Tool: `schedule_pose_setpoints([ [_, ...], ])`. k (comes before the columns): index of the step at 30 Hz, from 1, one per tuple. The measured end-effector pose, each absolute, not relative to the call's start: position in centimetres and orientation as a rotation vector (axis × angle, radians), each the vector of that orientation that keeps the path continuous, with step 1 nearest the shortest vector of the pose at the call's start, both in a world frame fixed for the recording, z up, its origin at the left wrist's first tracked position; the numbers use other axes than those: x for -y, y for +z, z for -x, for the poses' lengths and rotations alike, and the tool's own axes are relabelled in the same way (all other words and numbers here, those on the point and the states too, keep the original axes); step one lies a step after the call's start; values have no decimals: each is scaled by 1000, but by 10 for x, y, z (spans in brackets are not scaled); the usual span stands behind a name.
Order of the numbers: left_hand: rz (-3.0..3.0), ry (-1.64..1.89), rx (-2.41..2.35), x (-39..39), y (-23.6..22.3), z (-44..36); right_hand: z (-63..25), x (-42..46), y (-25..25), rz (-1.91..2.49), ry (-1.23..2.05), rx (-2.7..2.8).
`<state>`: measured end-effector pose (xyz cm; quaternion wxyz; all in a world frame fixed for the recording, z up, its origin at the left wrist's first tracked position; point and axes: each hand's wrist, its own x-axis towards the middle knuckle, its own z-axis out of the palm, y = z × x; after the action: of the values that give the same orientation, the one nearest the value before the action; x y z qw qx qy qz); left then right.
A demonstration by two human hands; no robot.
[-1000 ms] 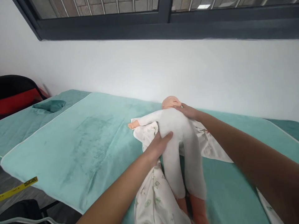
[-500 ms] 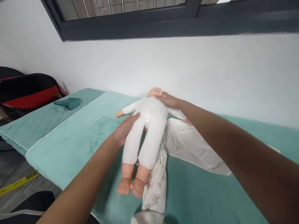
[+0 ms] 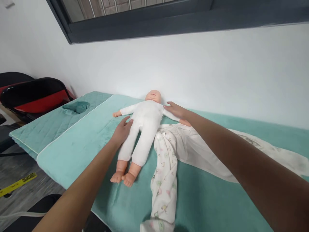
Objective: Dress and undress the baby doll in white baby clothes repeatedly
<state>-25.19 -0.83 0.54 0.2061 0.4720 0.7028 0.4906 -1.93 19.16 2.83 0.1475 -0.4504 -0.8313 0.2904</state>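
A baby doll point(image 3: 148, 116) with a white cloth body lies on its back on the green padded bed point(image 3: 205, 199), head towards the wall and bare feet towards me. My left hand point(image 3: 122, 130) is beside its hip, fingers apart, the tips at the white cloth. By the doll's shoulder on the other side is my right hand point(image 3: 174, 110), its fingers stretched out and loose. Neither hand grips anything. Patterned baby trousers point(image 3: 165, 174) lie spread to the right of the doll, one leg reaching towards me; my right forearm hides part of them.
The white wall point(image 3: 217, 74) rises behind the bed, below a dark window frame point(image 3: 145, 24). Black and red chairs point(image 3: 41, 96) stand at the left. A green cloth bundle point(image 3: 76, 108) lies on the bed's quilted left part. Yellow tape point(image 3: 18, 184) marks the floor.
The doll has come down flat onto the bed, left of the trousers, and both hands have loosened from it. The trousers are more exposed now.
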Motion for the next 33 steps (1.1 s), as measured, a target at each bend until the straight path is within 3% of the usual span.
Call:
schedule_pose_setpoints([
  [4, -2005, 919, -2300, 42, 23, 225, -57, -178, 19, 1584, 588, 2453],
  [7, -2643, 491, -1935, 75, 31, 188, -114, -154, 21, 1736, 434, 2505],
  [11, -2867, 216, -1611, 100, 23, 142, -158, -115, 34, 1744, 279, 2665],
  [18, -2805, 449, -1659, 94, 21, 71, -161, -32, 69, 1389, 75, 2958],
  [21, -2697, 722, -1704, 88, 34, 36, -160, 11, 87, 1090, -207, 3102],
  [24, -2600, 749, -1693, 81, 50, 9, -167, 48, 106, 907, -428, 3133],
  [28, -2415, 669, -1911, 76, 74, -4, -191, 73, 123, 1254, -188, 2972],
  [33, -1880, 1034, -2024, 77, 96, -13, -223, 80, 118, 1680, 268, 2713],
])
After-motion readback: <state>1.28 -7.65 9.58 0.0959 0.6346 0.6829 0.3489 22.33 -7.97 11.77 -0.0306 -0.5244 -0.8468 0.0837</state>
